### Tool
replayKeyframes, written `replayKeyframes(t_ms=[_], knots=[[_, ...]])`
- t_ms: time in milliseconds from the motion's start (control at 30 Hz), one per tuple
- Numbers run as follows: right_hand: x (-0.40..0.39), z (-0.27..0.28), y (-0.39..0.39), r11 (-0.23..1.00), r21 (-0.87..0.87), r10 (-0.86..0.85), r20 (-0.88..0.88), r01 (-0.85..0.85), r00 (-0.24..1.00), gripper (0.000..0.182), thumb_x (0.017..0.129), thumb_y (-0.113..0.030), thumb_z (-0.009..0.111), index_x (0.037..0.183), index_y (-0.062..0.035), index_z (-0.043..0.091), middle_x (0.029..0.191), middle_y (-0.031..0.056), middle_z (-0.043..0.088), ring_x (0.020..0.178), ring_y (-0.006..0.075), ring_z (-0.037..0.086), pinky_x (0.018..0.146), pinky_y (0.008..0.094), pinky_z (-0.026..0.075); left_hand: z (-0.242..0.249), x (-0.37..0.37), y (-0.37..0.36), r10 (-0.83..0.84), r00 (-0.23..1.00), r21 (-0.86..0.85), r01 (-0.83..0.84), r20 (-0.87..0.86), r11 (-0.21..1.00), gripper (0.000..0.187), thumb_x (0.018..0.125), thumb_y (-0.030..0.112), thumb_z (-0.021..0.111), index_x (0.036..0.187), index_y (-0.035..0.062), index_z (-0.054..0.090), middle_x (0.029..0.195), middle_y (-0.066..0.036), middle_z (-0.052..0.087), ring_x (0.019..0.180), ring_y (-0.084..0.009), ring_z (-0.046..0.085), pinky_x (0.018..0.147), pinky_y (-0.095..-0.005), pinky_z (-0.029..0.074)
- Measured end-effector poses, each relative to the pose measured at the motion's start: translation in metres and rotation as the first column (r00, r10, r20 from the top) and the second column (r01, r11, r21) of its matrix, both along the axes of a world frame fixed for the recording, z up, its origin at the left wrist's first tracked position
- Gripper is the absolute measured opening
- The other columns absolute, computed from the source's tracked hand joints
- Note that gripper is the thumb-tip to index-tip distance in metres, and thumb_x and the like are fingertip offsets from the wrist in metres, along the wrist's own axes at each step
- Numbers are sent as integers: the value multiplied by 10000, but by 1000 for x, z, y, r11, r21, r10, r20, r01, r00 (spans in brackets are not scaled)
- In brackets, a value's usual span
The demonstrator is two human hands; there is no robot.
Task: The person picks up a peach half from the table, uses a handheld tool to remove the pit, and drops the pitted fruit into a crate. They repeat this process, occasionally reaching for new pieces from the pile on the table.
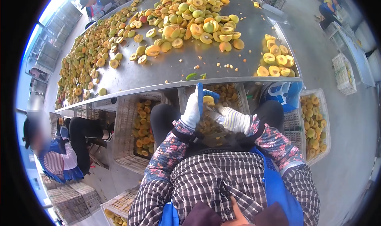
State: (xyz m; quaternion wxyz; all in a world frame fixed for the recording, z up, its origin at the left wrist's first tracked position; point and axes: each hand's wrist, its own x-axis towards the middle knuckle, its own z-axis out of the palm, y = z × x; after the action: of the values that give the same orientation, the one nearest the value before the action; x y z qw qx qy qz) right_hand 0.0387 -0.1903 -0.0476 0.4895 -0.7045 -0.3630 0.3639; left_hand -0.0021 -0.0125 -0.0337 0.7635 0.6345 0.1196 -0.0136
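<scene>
Above a crate of fruit pieces between the knees, my left hand [193, 108], in a white glove with blue fingers, holds a yellow fruit [208, 101] between thumb and fingers. Close on its right, my right hand [234, 119], in a striped white glove, is closed round a tool whose metal part [213, 114] points at the fruit. The tool's handle is hidden in the glove. Below both hands, fruit pieces [208, 126] fill the crate.
The metal table [131, 79] ahead bears many halved fruits [190, 11] and a small group [278, 59] at its right corner. Fruit crates stand left [123, 126] and right [323, 126]. A co-worker [59, 154] sits at the left; others are farther back.
</scene>
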Motion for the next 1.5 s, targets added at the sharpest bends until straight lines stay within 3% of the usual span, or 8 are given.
replayKeyframes(t_ms=[67,133,267,467,533,567,700,1500], knots=[[3,-23,3,973,230,-70,311,-4,948,590,973,-522,483,1339,-60,448,699,52,540,592,194,580,501,360,490,-3,2,0,-24,999,-5,23,-24,1000,799,1011,600,234,924,-43,700,820,-100,694,776,-168,639,779,-289,504],[-3,38,-3,990,-141,-45,-371,-8,928,587,966,-537,488,1311,-62,467,661,44,535,525,183,563,455,342,470,-3,7,1,-42,998,-12,41,-39,999,799,1013,596,235,912,-46,699,819,-110,697,771,-176,645,771,-290,506],[-19,44,-2,991,-87,-131,-762,101,634,492,922,-613,520,1022,-131,526,558,-23,464,358,99,434,326,251,356,-2,5,0,-24,995,-148,10,-97,989,808,998,620,256,875,-51,689,803,-133,695,730,-194,643,756,-306,512],[-17,26,3,995,-62,-103,-721,84,686,486,916,-619,526,1003,-141,531,571,-9,473,384,102,458,336,261,373,-2,8,-7,56,998,-191,-63,-42,980,809,980,647,288,847,-49,679,787,-148,687,711,-203,638,728,-315,518],[-21,-9,15,941,242,-193,-194,237,962,460,937,-591,514,1019,-139,541,575,-7,476,409,105,477,360,269,392,-5,11,-6,68,993,-174,-84,-99,981,803,981,644,290,844,-46,677,780,-146,685,704,-205,639,719,-312,520],[-18,36,5,989,-51,-146,-495,139,857,406,962,-553,500,991,-151,549,583,-20,469,426,93,473,375,262,391,-4,11,-3,21,992,-173,-42,-124,984,805,978,649,289,843,-43,677,775,-141,685,686,-203,638,706,-313,524],[-17,34,-2,993,36,-3,-940,110,341,391,974,-537,490,952,-151,543,579,-53,428,413,71,425,366,226,335,-1,8,-9,62,997,-198,-69,-44,978,820,976,660,266,845,-36,680,766,-130,682,669,-197,635,672,-309,532],[-9,30,-24,950,303,294,-951,82,99,445,982,-508,480,966,-70,557,559,-16,436,330,59,381,270,197,296,7,-9,30,121,951,-516,-258,-285,817,528,988,488,456,945,1,656,813,-111,669,685,-223,647,620,-320,540]])
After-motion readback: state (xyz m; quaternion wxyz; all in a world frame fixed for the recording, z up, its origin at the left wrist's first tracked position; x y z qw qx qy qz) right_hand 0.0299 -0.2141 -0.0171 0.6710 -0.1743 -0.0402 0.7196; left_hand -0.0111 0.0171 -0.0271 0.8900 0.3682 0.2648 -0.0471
